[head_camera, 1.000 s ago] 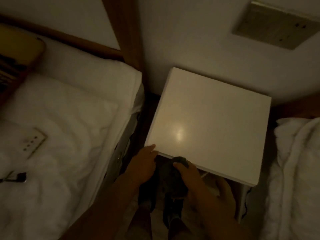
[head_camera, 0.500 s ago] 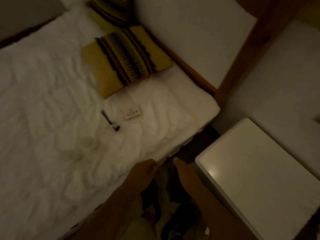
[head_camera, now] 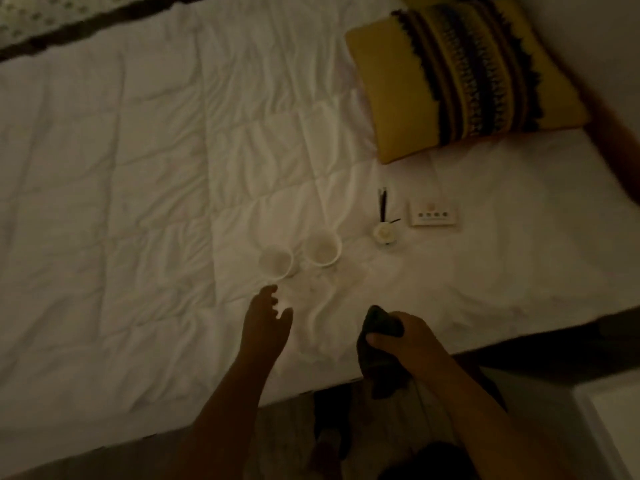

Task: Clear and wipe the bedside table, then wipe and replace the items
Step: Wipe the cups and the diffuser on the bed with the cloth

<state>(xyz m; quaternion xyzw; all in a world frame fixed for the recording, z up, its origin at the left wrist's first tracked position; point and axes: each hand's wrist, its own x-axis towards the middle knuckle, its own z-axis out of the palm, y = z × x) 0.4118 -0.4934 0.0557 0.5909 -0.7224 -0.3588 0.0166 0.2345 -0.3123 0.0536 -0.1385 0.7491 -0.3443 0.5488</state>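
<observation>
The view is dim and looks down on a white bed (head_camera: 138, 168) that fills most of the frame; a yellow pillow (head_camera: 460, 77) with dark bands lies at the upper right. Near the centre, on the quilt, stand two white cups (head_camera: 298, 256) side by side, just touching or nearly so; right of them sits a small white holder (head_camera: 383, 233) with dark sticks (head_camera: 382, 206) rising from it, and just right of that a white card (head_camera: 434, 213) lies flat. The left hand (head_camera: 265, 323) reaches over the quilt at lower centre, fingers loosely spread and holding nothing, fingertips just short of the nearer cup. The right hand (head_camera: 403, 336), at lower right of centre, is closed around a dark cloth (head_camera: 379, 344) that hangs down past the bed's edge. A corner of the white table (head_camera: 609, 420) shows at the lower right edge; the floor (head_camera: 277, 441) is dark below.
</observation>
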